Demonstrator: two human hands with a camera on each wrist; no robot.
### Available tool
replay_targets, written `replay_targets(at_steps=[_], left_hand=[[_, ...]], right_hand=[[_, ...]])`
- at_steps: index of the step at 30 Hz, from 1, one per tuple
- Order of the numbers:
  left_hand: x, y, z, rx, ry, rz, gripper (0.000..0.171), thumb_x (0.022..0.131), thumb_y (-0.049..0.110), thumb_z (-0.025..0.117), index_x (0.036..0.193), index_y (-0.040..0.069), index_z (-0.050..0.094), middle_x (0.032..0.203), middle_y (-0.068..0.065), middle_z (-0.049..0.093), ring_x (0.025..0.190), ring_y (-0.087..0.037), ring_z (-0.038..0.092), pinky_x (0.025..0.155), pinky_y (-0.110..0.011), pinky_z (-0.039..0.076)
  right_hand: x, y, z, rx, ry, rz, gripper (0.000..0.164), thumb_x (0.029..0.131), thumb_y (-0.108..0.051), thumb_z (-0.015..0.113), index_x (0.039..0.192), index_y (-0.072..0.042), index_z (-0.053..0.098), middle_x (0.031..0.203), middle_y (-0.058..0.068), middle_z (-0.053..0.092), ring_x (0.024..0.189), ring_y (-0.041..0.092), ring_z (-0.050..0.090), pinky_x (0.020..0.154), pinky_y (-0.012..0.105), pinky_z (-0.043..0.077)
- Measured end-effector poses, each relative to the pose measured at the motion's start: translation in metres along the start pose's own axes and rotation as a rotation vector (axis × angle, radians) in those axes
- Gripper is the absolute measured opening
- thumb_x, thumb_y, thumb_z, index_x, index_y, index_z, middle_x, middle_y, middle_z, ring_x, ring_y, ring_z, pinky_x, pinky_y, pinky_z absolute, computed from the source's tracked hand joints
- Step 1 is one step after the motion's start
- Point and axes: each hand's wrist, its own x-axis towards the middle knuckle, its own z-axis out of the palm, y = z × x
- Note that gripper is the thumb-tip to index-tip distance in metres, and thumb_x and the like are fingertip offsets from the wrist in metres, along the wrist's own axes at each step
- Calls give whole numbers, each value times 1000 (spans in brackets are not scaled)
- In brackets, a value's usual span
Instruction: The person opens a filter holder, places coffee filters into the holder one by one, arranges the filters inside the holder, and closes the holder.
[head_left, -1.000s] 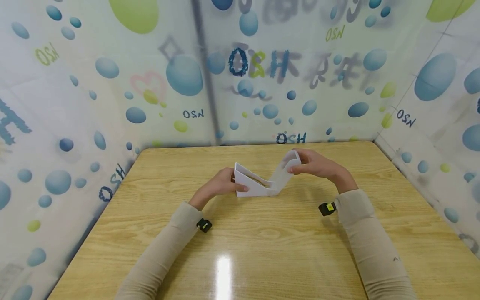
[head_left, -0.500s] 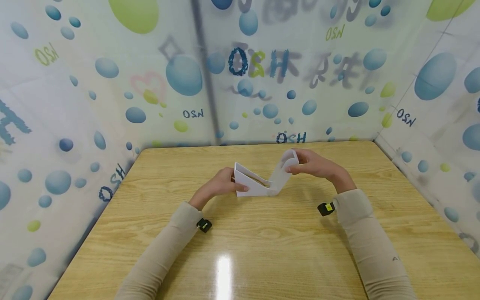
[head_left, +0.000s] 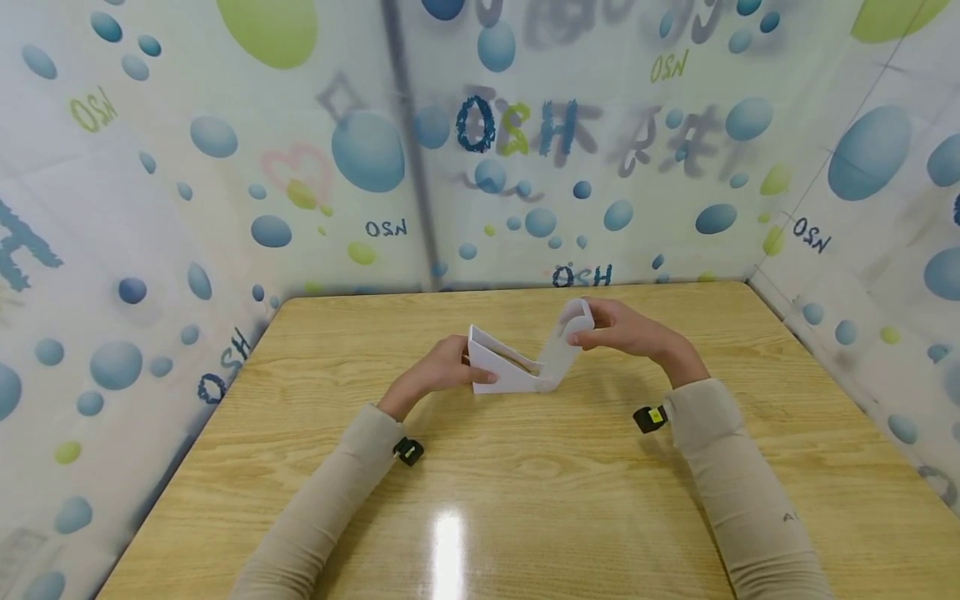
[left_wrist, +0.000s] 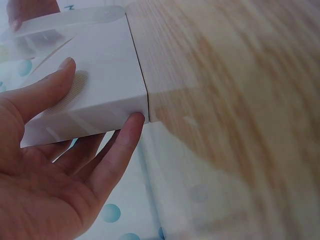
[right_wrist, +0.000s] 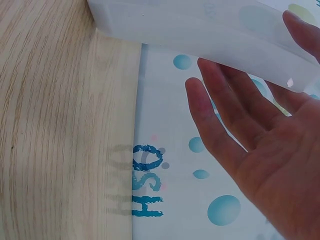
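A white box [head_left: 507, 381] with a slanted open top stands near the middle of the table, a thin tan-brown edge visible inside it. Its translucent lid [head_left: 558, 354] is hinged at the low right end and leans up to the right, apart from the opening. My left hand [head_left: 444, 365] grips the box's tall left end; the left wrist view shows the thumb [left_wrist: 62, 82] on one broad side and fingers at the end wall. With thumb and fingers on either side, my right hand [head_left: 633, 327] holds the raised end of the lid. The lid partly hides those fingertips.
The wood-grain table [head_left: 540, 483] reaches back to a patterned fabric wall [head_left: 525, 208], with similar walls at left and right. Black wrist cameras sit on the left cuff [head_left: 381, 429] and right cuff [head_left: 708, 412]. A bright reflection lies near the front.
My right hand has shifted slightly left, swinging the raised lid a little toward the box. The left hand and the box have stayed put.
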Motion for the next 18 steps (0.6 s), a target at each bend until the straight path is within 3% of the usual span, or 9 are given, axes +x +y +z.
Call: replay_targets(at_steps=[4, 7, 14, 18], left_hand=[[0, 1, 0, 1, -2, 5, 37, 89, 17, 80, 121, 3, 67, 113, -15, 75, 90, -20, 70, 71, -37, 60], [0, 1, 0, 1, -1, 9, 37, 89, 17, 80, 121, 3, 67, 113, -15, 75, 90, -20, 71, 69, -34, 59], [-1, 2, 0, -4, -2, 5, 37, 89, 16, 80, 122, 4, 68, 113, -15, 75, 92, -21, 71, 69, -32, 58], [-1, 2, 0, -2, 0, 1, 37, 89, 16, 80, 122, 4, 67, 114, -15, 74, 92, -21, 71, 68, -30, 57]], right_hand=[[-1, -1, 1, 5, 6, 7, 32, 101, -18, 66, 128, -3, 57, 119, 17, 66, 105, 26, 65, 99, 52, 53], [-1, -2, 2, 1, 9, 5, 31, 101, -18, 66, 127, -4, 58, 118, 15, 67, 104, 26, 66, 100, 58, 52], [0, -4, 3, -24, 9, -7, 30, 101, -20, 65, 126, -4, 58, 117, 15, 67, 103, 27, 66, 96, 46, 55], [0, -6, 3, -32, 12, -4, 30, 101, -21, 66, 125, -5, 58, 117, 14, 67, 103, 26, 66, 96, 46, 55]])
